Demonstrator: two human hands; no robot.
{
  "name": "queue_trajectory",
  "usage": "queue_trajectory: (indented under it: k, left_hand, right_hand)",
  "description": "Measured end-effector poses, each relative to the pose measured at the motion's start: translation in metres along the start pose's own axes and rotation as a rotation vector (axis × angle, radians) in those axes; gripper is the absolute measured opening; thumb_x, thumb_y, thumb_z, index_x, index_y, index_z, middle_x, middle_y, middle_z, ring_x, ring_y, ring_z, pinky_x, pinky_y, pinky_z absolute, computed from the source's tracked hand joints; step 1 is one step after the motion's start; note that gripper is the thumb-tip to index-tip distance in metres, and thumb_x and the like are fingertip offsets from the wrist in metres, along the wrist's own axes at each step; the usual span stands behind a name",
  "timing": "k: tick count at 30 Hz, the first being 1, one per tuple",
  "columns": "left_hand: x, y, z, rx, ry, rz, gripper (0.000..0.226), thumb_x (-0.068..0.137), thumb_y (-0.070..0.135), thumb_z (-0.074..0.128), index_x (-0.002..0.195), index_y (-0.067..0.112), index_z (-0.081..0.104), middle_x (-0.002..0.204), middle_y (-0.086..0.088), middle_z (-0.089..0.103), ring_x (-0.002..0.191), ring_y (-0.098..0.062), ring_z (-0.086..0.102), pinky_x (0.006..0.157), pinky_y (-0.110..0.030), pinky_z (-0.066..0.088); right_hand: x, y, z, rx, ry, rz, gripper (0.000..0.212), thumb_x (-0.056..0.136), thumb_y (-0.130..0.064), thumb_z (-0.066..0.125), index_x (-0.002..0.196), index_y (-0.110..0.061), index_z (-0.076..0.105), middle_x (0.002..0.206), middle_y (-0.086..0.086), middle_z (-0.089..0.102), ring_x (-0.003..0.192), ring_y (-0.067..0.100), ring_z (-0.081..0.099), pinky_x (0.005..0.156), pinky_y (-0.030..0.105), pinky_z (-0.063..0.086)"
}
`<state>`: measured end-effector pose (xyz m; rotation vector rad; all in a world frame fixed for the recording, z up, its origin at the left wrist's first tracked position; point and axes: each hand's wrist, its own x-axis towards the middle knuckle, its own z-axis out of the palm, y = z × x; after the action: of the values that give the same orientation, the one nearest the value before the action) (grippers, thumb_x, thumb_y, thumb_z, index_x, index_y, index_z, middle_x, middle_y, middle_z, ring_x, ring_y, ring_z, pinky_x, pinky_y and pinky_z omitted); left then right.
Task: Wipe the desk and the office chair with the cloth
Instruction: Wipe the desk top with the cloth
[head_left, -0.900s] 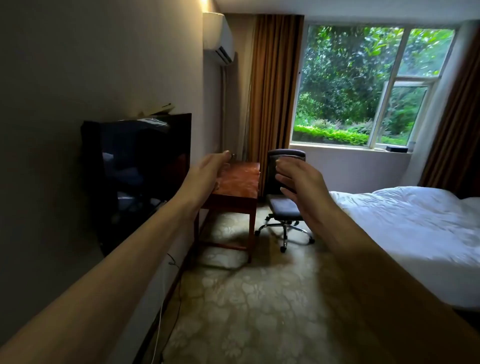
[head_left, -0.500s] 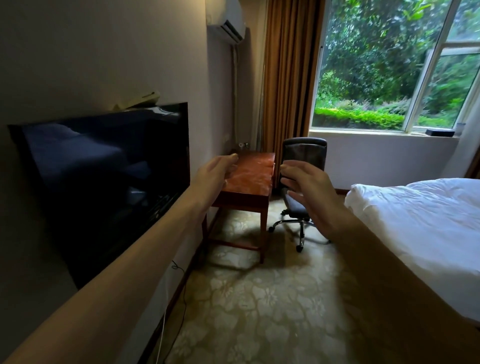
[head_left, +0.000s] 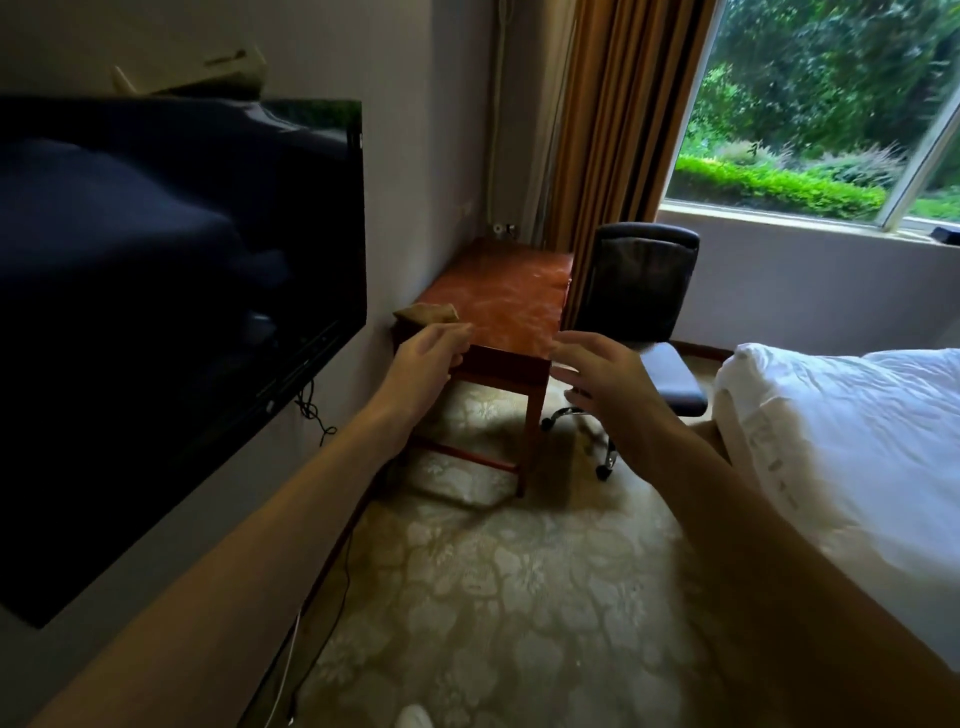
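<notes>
closer now, the counter (head_left: 511, 301) looks bigger, and the cloth (head_left: 426, 313) shows on its near left corner. left hand (head_left: 423, 364) and right hand (head_left: 597, 379) reach out, fingers loose, holding nothing — best to grab the whole cloth with the left hand, then wipe.

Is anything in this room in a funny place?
Yes: a flat tan object lies tilted on top of the wall TV, an odd perch. A tangled cable dangles below it. Nothing looks spilled or broken.
</notes>
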<state>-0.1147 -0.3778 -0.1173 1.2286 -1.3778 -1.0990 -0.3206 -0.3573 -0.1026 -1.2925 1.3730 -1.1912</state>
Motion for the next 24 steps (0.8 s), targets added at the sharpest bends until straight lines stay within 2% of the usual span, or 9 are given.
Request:
queue_trajectory:
  k: [2, 4, 6, 9, 12, 14, 18, 21, 24]
  left_hand:
    - [0.04, -0.019, -0.006, -0.022, 0.005, 0.003, 0.04, 0.084, 0.062, 0.058, 0.112, 0.035, 0.068, 0.119, 0.01, 0.071, 0.113, -0.008, 0.063, 0.104, -0.035, 0.047]
    - [0.088, -0.041, -0.015, -0.06, 0.034, -0.013, 0.053, 0.068, 0.073, 0.058, 0.106, 0.039, 0.071, 0.11, 0.015, 0.074, 0.104, -0.002, 0.067, 0.09, -0.029, 0.047]
    - [0.136, -0.063, -0.021, -0.1, 0.06, -0.056, 0.048, 0.065, 0.074, 0.059, 0.097, 0.043, 0.075, 0.102, 0.019, 0.075, 0.091, 0.005, 0.068, 0.081, -0.026, 0.044]
    - [0.21, -0.092, -0.034, -0.191, 0.114, -0.107, 0.039, 0.062, 0.073, 0.063, 0.089, 0.048, 0.076, 0.096, 0.018, 0.077, 0.082, 0.005, 0.07, 0.076, -0.027, 0.045]
    - [0.267, -0.111, -0.044, -0.199, 0.132, -0.145, 0.039, 0.062, 0.072, 0.063, 0.091, 0.051, 0.075, 0.096, 0.019, 0.076, 0.086, 0.001, 0.071, 0.078, -0.029, 0.044]
    - [0.292, -0.117, -0.048, -0.214, 0.147, -0.173, 0.038, 0.063, 0.071, 0.064, 0.092, 0.049, 0.076, 0.097, 0.018, 0.076, 0.092, -0.004, 0.071, 0.08, -0.031, 0.046]
    - [0.331, -0.123, -0.058, -0.154, 0.149, -0.209, 0.043, 0.071, 0.069, 0.063, 0.099, 0.038, 0.076, 0.102, 0.013, 0.076, 0.101, -0.006, 0.07, 0.083, -0.028, 0.047]
    - [0.379, -0.14, -0.061, -0.124, 0.168, -0.219, 0.023, 0.097, 0.047, 0.059, 0.106, 0.029, 0.07, 0.114, 0.002, 0.073, 0.108, -0.012, 0.066, 0.083, -0.025, 0.048]
    - [0.43, -0.152, -0.057, -0.119, 0.203, -0.255, 0.02, 0.105, 0.03, 0.054, 0.112, 0.019, 0.068, 0.12, -0.008, 0.07, 0.109, -0.017, 0.065, 0.081, -0.02, 0.05]
  right_hand:
    - [0.04, 0.006, 0.011, -0.022, -0.024, -0.006, 0.026, 0.095, -0.032, 0.071, 0.119, -0.024, 0.065, 0.123, 0.004, 0.069, 0.116, 0.019, 0.066, 0.107, 0.045, 0.049]
    - [0.089, 0.013, 0.027, -0.069, -0.054, -0.01, 0.027, 0.095, -0.029, 0.071, 0.12, -0.021, 0.065, 0.122, 0.004, 0.069, 0.116, 0.02, 0.065, 0.106, 0.044, 0.05]
    - [0.135, 0.019, 0.04, -0.114, -0.071, 0.007, 0.032, 0.097, -0.024, 0.069, 0.127, -0.014, 0.063, 0.121, 0.007, 0.068, 0.117, 0.023, 0.065, 0.104, 0.043, 0.049]
    - [0.203, 0.026, 0.062, -0.171, -0.105, 0.051, 0.035, 0.098, -0.023, 0.068, 0.13, -0.011, 0.061, 0.116, 0.005, 0.069, 0.111, 0.021, 0.066, 0.103, 0.043, 0.051]
    - [0.263, 0.036, 0.078, -0.157, -0.122, 0.063, 0.029, 0.097, -0.02, 0.068, 0.125, -0.012, 0.064, 0.107, 0.002, 0.07, 0.097, 0.01, 0.067, 0.084, 0.025, 0.054]
    - [0.296, 0.044, 0.086, -0.144, -0.149, 0.084, 0.026, 0.097, -0.02, 0.069, 0.122, -0.016, 0.064, 0.11, 0.004, 0.071, 0.101, 0.012, 0.067, 0.082, 0.023, 0.052]
    - [0.364, 0.062, 0.1, -0.146, -0.185, 0.099, 0.028, 0.097, -0.028, 0.07, 0.124, -0.021, 0.065, 0.112, -0.001, 0.071, 0.106, 0.012, 0.068, 0.091, 0.032, 0.052]
    - [0.416, 0.077, 0.108, -0.129, -0.21, 0.112, 0.031, 0.097, -0.031, 0.07, 0.126, -0.022, 0.065, 0.113, -0.003, 0.072, 0.107, 0.011, 0.067, 0.086, 0.029, 0.052]
    - [0.472, 0.095, 0.11, -0.114, -0.228, 0.135, 0.03, 0.096, -0.031, 0.07, 0.125, -0.023, 0.066, 0.111, -0.004, 0.072, 0.106, 0.01, 0.067, 0.078, 0.024, 0.05]
